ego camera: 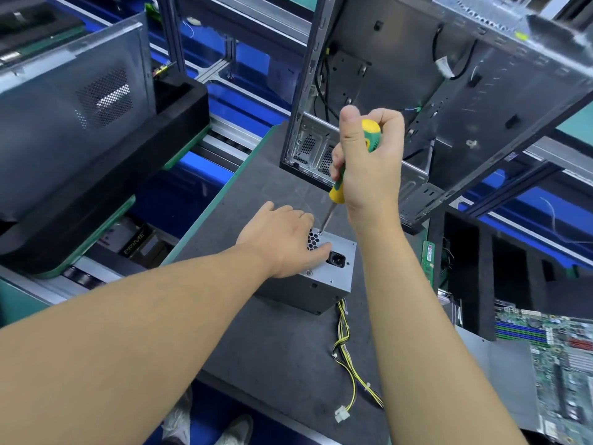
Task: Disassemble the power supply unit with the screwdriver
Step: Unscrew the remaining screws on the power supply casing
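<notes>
Near edge of the dark grey matted tabletop [272, 342]: a yellow-and-black wire bundle [345, 342] is trailing from the unit toward the near right corner and ending in a small white plug [340, 414].

Midway along the tabletop, somewhat toward its right edge: the grey sheet-metal power supply unit [324, 285] is sitting socket face up, well apart from any case. Its shell is looking closed, with no panel lifted.

The left hand [282, 236] is lying flat on the unit's top face. Its fingers are reaching over the honeycomb vent, the thumb is beside the black mains socket [336, 259], and it is pressing down, not gripping.

The right hand [369, 162] is clenching round the yellow-and-green-handled screwdriver [337, 191]. The steel tip is meeting a screw at the vent's far edge.

A silver screw [309, 273] is showing in place at the face's near edge.

Judgement: the unit is out and free, so this is likely early in the unscrewing. The remaining screws, the cover and the insides are still waiting.

Far end of the tabletop: an open bare-metal computer chassis [449, 91] is standing tilted. It is holding loose black cables, and no unit or board is visible inside.

Right, off the tabletop: black foam compartments [465, 268] are sitting too dark to read. A green motherboard [561, 364] is lying beside them.
</notes>
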Demonstrator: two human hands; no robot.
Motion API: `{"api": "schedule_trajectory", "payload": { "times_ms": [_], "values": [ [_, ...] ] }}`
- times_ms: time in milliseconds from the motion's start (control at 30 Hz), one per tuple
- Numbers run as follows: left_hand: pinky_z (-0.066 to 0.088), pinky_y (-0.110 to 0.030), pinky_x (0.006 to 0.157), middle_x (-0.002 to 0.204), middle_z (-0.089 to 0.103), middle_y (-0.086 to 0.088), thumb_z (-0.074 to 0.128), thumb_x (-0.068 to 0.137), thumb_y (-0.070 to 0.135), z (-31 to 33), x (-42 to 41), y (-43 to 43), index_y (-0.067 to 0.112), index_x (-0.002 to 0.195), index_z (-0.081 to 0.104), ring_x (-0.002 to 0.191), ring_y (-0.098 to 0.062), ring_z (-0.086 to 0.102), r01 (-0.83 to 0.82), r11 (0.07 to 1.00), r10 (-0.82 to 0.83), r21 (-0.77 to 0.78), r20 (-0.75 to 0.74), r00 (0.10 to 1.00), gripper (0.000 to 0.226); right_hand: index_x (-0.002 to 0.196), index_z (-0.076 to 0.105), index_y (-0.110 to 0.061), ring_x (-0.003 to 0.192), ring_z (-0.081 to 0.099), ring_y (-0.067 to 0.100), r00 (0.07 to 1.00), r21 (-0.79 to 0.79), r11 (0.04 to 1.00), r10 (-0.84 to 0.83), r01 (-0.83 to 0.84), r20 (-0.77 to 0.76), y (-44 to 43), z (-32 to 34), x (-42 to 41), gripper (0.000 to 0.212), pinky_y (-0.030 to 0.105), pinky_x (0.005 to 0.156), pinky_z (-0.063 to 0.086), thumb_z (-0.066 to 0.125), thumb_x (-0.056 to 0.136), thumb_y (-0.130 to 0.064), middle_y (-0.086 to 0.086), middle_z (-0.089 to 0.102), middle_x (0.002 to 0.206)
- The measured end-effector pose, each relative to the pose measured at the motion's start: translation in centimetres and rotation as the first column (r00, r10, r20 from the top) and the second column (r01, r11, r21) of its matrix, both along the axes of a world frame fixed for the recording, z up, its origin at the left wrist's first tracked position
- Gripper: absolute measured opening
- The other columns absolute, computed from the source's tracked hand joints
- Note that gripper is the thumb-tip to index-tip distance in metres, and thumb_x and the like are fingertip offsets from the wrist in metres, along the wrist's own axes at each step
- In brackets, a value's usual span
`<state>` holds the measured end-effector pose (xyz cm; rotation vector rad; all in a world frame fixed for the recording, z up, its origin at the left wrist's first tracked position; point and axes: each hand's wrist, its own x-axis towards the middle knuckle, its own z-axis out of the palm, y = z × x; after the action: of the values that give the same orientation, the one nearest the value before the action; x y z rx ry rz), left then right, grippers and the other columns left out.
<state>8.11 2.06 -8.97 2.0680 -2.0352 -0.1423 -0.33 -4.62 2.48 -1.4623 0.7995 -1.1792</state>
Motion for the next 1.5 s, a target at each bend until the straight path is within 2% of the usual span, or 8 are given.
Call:
{"api": "schedule_trajectory", "payload": {
  "times_ms": [267,533,800,933,1100,1300,1400,1500],
  "values": [
    [0.024,-0.035,0.076,0.073,0.035,0.01,0.022,0.086,0.065,-0.1,0.0,-0.1,0.027,0.076,0.037,0.081,-0.017,0.037,-0.011,1.0,0.011,0.001,0.025,1.0,0.042,0.098,0.071,-0.012,0.067,0.056,0.016,0.998,0.062,0.998,-0.015,0.011,0.066,0.3,0.0,-0.9,0.025,0.034,0.062,0.05,0.05,0.092,-0.025,-0.006,0.059,0.072],
    [0.022,-0.035,0.076,0.068,0.026,0.011,0.024,0.088,0.065,0.1,0.0,0.1,0.028,0.069,0.023,0.08,-0.017,0.034,-0.009,1.0,0.008,0.01,0.013,1.0,0.041,0.092,0.032,-0.016,0.048,0.039,0.017,0.986,0.102,0.995,-0.014,-0.003,0.165,0.4,-0.2,0.3,0.03,0.027,0.044,0.034,0.06,0.092,-0.027,0.012,0.045,0.072],
    [0.023,-0.035,0.075,0.074,0.036,0.01,0.025,0.088,0.066,0.0,0.0,-0.1,0.026,0.079,0.038,0.08,-0.016,0.035,-0.019,1.0,0.019,-0.001,0.02,1.0,0.043,0.1,0.064,-0.004,0.065,0.059,0.014,0.994,0.06,0.996,-0.076,0.071,0.076,-0.2,-0.3,-1.0,0.033,0.033,0.062,0.055,0.048,0.101,-0.033,-0.002,0.06,0.072],
    [0.022,-0.035,0.074,0.077,0.039,0.009,0.025,0.088,0.065,0.0,0.0,0.0,0.026,0.079,0.038,0.08,-0.016,0.036,-0.019,1.0,0.019,0.002,0.03,0.999,0.043,0.103,0.051,-0.01,0.057,0.048,0.018,0.988,0.173,0.985,-0.03,0.004,0.149,-0.3,0.1,-0.2,0.026,0.031,0.051,0.04,0.037,0.1,-0.032,0.002,0.055,0.072],
    [0.021,-0.035,0.074,0.077,0.038,0.009,0.025,0.088,0.066,0.0,0.0,-0.1,0.028,0.075,0.032,0.08,-0.016,0.035,-0.013,1.0,0.013,0.003,0.015,1.0,0.041,0.098,0.033,-0.015,0.049,0.04,0.015,0.992,0.134,0.988,0.058,-0.073,0.114,-0.7,-0.2,-0.2,0.036,0.027,0.044,0.033,0.057,0.091,-0.04,-0.001,0.05,0.067],
    [0.023,-0.035,0.075,0.079,0.039,0.009,0.025,0.088,0.065,-0.1,0.2,-0.1,0.026,0.078,0.038,0.081,-0.016,0.035,-0.017,1.0,0.017,0.01,0.007,1.0,0.042,0.089,0.061,-0.017,0.074,0.06,0.015,0.996,0.084,0.995,0.047,-0.054,0.076,-0.8,-0.3,-0.8,0.015,0.033,0.064,0.048,0.058,0.091,-0.032,-0.006,0.064,0.082],
    [0.023,-0.035,0.075,0.077,0.038,0.009,0.025,0.088,0.065,0.0,0.2,-0.1,0.027,0.074,0.034,0.08,-0.016,0.035,-0.016,1.0,0.016,0.014,0.003,1.0,0.041,0.092,0.072,-0.016,0.062,0.052,0.017,0.983,0.137,0.98,0.127,-0.145,0.134,-0.9,-0.2,-0.8,0.027,0.032,0.058,0.043,0.048,0.091,-0.027,-0.001,0.058,0.076],
    [0.022,-0.035,0.076,0.077,0.037,0.009,0.026,0.087,0.065,0.1,0.1,0.0,0.027,0.075,0.031,0.081,-0.016,0.034,-0.013,1.0,0.014,0.014,-0.006,1.0,0.04,0.095,0.06,-0.016,0.048,0.043,0.016,0.99,0.198,0.976,0.062,-0.086,0.127,-0.7,0.0,-0.1,0.023,0.028,0.048,0.038,0.05,0.09,-0.036,-0.001,0.054,0.066]
  ]
}}
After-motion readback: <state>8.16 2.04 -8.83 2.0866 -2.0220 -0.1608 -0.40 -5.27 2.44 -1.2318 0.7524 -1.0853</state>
